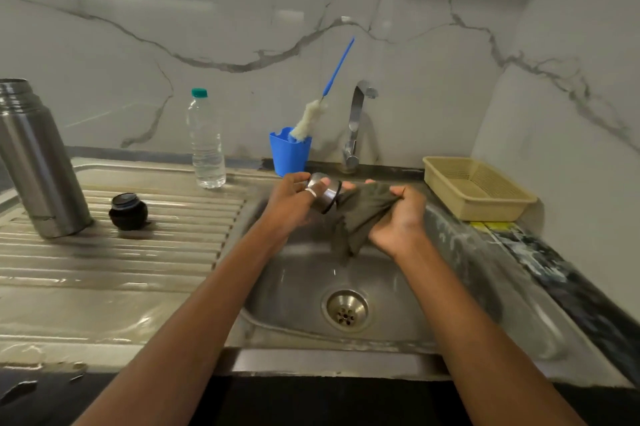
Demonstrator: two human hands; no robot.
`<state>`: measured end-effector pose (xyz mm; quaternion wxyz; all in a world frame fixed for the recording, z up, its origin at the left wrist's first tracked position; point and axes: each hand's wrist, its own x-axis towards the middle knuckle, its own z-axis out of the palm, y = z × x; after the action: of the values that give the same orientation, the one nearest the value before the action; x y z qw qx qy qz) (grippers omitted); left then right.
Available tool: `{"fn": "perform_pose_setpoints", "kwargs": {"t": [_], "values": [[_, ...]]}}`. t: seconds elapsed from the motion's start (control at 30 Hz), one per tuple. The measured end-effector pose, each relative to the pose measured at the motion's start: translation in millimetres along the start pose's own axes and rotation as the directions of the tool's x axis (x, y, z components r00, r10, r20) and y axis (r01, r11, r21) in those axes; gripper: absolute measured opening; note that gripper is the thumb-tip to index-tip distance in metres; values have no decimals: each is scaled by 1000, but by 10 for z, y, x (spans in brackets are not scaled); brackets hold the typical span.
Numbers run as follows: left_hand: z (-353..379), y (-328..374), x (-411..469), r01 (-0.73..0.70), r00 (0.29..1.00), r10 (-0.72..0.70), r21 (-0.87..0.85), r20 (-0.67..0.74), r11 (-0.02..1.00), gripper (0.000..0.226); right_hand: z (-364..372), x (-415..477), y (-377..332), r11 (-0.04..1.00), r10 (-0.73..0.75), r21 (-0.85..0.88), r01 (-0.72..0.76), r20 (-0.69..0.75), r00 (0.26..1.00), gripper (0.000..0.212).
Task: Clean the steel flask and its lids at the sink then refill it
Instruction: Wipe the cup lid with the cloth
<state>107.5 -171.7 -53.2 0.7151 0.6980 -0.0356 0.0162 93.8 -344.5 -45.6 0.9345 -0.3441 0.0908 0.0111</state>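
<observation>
Readable text: none can be made out anywhere in the view.
Steel flask [38, 162]: at 9 o'clock; no marking on its brushed body is legible.
Plastic water bottle [206, 145]: at 11 o'clock; no print on it is legible.
Yellow-and-black patch [491, 226]: at 3 o'clock on the surface [568, 290]; too smeared to tell whether it carries lettering.

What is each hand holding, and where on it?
The left hand grips the steel lid around its side wall; the right hand grips the dark cloth by its bunched upper edge.
</observation>
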Motion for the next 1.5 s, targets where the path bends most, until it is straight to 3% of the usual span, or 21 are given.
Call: {"fn": "perform_pose_setpoints", "kwargs": {"t": [0.1, 0.17, 0.23, 0.37, 0.4, 0.47, 0.53, 0.63, 0.77, 0.87, 1.0, 1.03, 1.07, 1.13, 1.17, 1.2, 1.27, 1.3, 1.4, 1.47, 1.5], "values": [[-20, -133, 12, 48, 998, -46, -67, 38, 997, 47, -86, 87, -30, 994, 39, -96, -48, -90, 995, 52], [-44, -189, 36, 57, 997, -56, -9, 46, 998, 47, -144, 75, -11, 974, 63, -201, -109, -223, 973, 44], [-46, -214, 37, 69, 997, -70, 45, 32, 997, 43, -175, 77, -31, 977, 54, -183, -108, -277, 959, 30], [0, -242, -2, 94, 993, -100, 87, 66, 992, 44, -61, 119, -139, 992, -117, 37, 117, -1, 993, 32], [21, -248, -12, 89, 992, -97, 90, 79, 992, 44, 0, 78, -158, 986, -168, 33, 166, 93, 981, 35], [89, -242, -30, 93, 990, -103, 102, 98, 990, 41, 88, 3, -82, 955, -210, -155, 254, 257, 943, 47], [143, -241, -56, 92, 988, -105, 109, 117, 990, 31, 129, -91, 103, 824, -99, -481, 301, 401, 911, 60], [146, -218, -75, 173, 982, -177, 57, 66, 983, 22, 131, -123, 301, 493, 73, -796, 350, 439, 895, 77], [114, -173, -111, 165, 984, -159, -68, 79, 984, 26, 119, -65, 344, 17, -114, -895, 447, 442, 890, 64], [113, -159, -132, 107, 992, -97, -127, 83, 986, 23, 136, -81, 500, -149, -239, -889, 432, 457, 857, 60], [93, -157, -152, 100, 994, -95, -105, 56, 989, 23, 183, -130, 543, -50, -369, -920, 389, 379, 849, 51], [95, -151, -158, 94, 994, -88, -98, 63, 991, 26, 200, -131, 519, 34, -396, -937, 349, 308, 865, 52], [94, -139, -170, 84, 994, -75, -108, 82, 991, 30, 215, -108, 481, 187, -395, -940, 284, 193, 898, 54], [99, -97, -188, 61, 990, -43, -137, 134, 989, 52, 193, -49, 384, 625, -150, -778, 62, -41, 988, 53], [112, -93, -191, 46, 984, -22, -136, 174, 990, 60, 147, -52, 336, 750, -32, -660, -29, -80, 996, 51], [138, -98, -198, 26, 981, -4, -111, 195, 994, 58, 96, -47, 302, 806, 35, -588, -69, -68, 997, 51], [213, -135, -198, 13, 988, -7, -37, 154, 999, 49, 58, -52, 310, 800, 54, -597, -64, -34, 998, 53], [248, -174, -171, 9, 994, -8, -14, 111, 1000, 45, 84, -68, 349, 741, -2, -672, -10, -17, 1000, 54], [279, -210, -141, -5, 999, 4, 6, 40, 1000, 28, 182, -153, 516, 355, -338, -905, 234, 109, 935, 56], [237, -170, -151, 58, 997, -54, -68, 52, 996, 28, 211, -187, 578, 160, -421, -941, 299, 209, 883, 53], [206, -146, -168, 81, 995, -76, -88, 61, 993, 29, 208, -187, 588, 114, -435, -948, 297, 221, 873, 54]]}}
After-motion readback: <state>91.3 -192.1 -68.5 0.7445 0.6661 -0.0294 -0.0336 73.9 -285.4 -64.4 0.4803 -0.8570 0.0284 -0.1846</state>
